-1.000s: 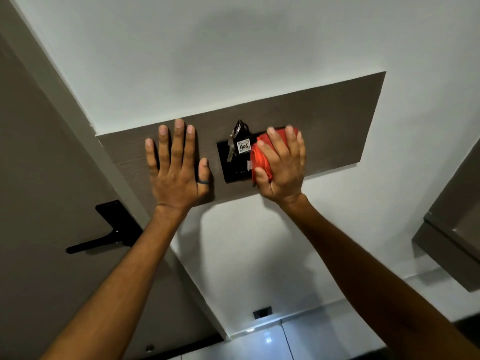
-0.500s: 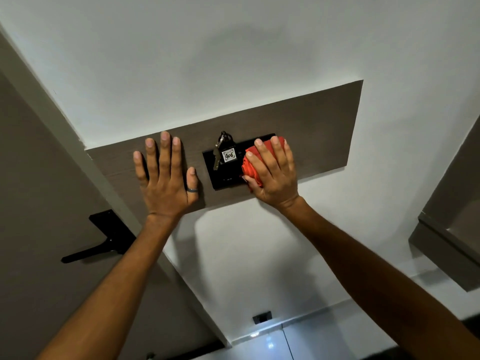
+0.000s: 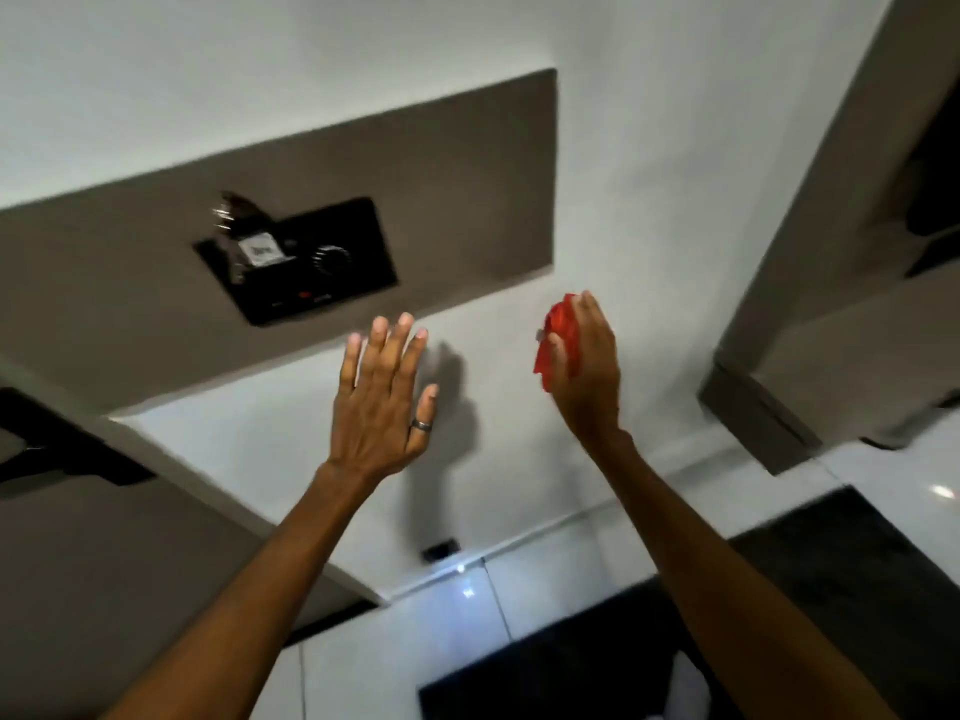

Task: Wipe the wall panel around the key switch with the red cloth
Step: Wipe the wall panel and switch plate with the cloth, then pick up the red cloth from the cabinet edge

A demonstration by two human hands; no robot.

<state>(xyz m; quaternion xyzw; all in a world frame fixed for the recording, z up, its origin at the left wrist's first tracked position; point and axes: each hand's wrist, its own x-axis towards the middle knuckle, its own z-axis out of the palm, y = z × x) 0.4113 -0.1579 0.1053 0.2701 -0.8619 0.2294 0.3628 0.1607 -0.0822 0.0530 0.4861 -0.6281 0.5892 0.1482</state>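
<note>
Hands come nearest: the left hand is spread flat with fingers apart and holds nothing, while the right hand at its 3 o'clock has its grip curled shut around the bunched red cloth. Beyond, at 11 o'clock of the left hand, the black key switch sits on the brown wall panel, apart from both hands.

wall: white | floor: glossy white tiles | mat: black | door: grey-brown, left | outlet: low
</note>
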